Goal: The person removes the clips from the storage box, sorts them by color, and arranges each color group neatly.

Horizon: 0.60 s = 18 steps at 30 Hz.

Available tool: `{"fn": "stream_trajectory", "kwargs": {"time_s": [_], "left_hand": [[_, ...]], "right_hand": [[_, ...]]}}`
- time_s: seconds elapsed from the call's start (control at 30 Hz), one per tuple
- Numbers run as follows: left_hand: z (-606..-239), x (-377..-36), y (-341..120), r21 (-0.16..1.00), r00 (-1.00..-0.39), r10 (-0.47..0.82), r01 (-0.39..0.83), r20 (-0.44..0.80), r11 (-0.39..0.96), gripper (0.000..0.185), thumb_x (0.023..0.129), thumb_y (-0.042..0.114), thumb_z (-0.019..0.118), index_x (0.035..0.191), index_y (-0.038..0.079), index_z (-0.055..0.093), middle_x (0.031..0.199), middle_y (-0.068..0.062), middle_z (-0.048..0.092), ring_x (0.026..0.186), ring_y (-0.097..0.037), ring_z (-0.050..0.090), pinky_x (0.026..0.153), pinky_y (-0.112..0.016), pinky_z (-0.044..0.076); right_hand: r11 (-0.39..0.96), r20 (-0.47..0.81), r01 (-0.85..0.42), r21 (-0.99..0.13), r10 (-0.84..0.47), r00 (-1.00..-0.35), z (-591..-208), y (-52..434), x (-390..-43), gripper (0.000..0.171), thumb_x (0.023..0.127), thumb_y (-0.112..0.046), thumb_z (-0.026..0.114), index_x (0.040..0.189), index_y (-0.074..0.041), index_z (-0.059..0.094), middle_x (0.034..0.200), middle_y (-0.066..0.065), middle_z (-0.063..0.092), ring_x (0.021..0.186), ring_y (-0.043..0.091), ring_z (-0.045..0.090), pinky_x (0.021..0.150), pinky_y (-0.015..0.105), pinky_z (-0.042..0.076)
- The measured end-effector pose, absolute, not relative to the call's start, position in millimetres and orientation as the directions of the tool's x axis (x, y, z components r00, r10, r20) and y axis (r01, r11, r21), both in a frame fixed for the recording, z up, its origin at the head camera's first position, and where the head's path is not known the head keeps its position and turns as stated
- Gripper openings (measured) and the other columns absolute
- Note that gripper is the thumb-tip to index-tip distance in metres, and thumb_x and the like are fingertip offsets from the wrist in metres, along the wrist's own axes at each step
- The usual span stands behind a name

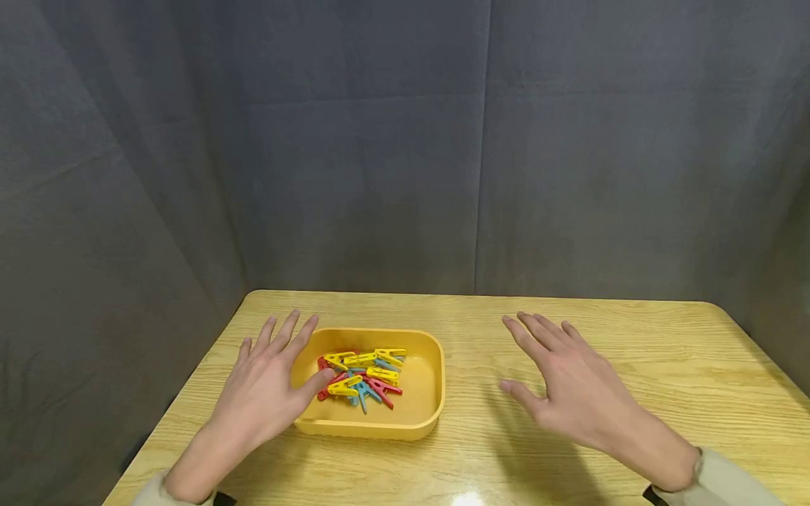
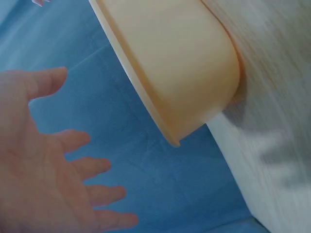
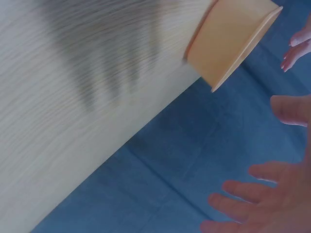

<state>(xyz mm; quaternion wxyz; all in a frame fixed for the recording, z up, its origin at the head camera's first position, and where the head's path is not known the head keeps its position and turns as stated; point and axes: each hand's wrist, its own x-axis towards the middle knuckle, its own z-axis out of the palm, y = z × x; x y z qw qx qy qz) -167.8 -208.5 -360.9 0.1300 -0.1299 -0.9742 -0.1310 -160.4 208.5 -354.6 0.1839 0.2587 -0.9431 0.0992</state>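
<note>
Nearest the camera, pale sleeves are showing at the bottom of the head view, with both hands hovering above the wooden table. The left hand is holding nothing, fingers spread; from the head it is overlapping the left end of the yellow tray, but the left wrist view is showing a gap between them. The right hand is also holding nothing, its fingers extended, and is hanging well apart from the tray and from the left hand. The clothespins, yellow, red and blue, are lying in a tangled heap inside the tray, toward its left and middle.

Risks, by judgement: the left hand is hanging so near the rim that a careless lowering could be catching it and sliding or tipping the tray. The clothespins are crossing one another, so lifting one could be dragging a neighbour along. A loose pinch could be letting a slim one slip.

Edges and room: the tray's wall is standing all round the heap, and a low sideways pull could be snagging on it. Bare tray floor is showing right of the heap. The widest stretch of tabletop is lying to the right. The table's left edge is slanting past the left hand's outer side; a grey curtain is hanging behind the far edge.
</note>
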Motion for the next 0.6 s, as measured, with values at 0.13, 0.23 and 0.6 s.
{"fn": "stream_trajectory", "kwargs": {"time_s": [0.13,0.23,0.6], "left_hand": [[-364,-165,-214,0.238,-0.935,0.216,0.286,0.281,0.928,0.083,0.099,0.063,0.064,0.167,0.023,0.036,0.169,-0.015,0.034,0.153,-0.052,0.024,0.114,-0.079,0.019],[-365,-163,-217,0.242,-0.936,0.216,0.286,0.279,0.927,0.084,0.099,0.063,0.063,0.167,0.022,0.036,0.168,-0.016,0.034,0.152,-0.052,0.026,0.114,-0.079,0.02],[-375,-160,-226,0.282,-0.948,0.207,0.272,0.24,0.92,0.09,0.096,0.067,0.065,0.166,0.019,0.038,0.166,-0.02,0.037,0.148,-0.056,0.03,0.11,-0.081,0.026]], "right_hand": [[0.829,0.383,-0.55,-0.101,-0.478,-0.79,-352,199,-161,0.079,0.097,-0.046,0.072,0.162,-0.01,0.043,0.155,0.022,0.051,0.142,0.046,0.048,0.118,0.065,0.031],[0.812,0.371,-0.573,-0.108,-0.502,-0.781,-350,191,-162,0.078,0.098,-0.044,0.072,0.162,-0.01,0.043,0.156,0.021,0.051,0.142,0.044,0.048,0.12,0.063,0.03],[0.752,0.331,-0.652,-0.096,-0.594,-0.734,-344,157,-172,0.077,0.094,-0.043,0.075,0.158,-0.008,0.05,0.153,0.016,0.055,0.143,0.034,0.05,0.119,0.059,0.034]]}}
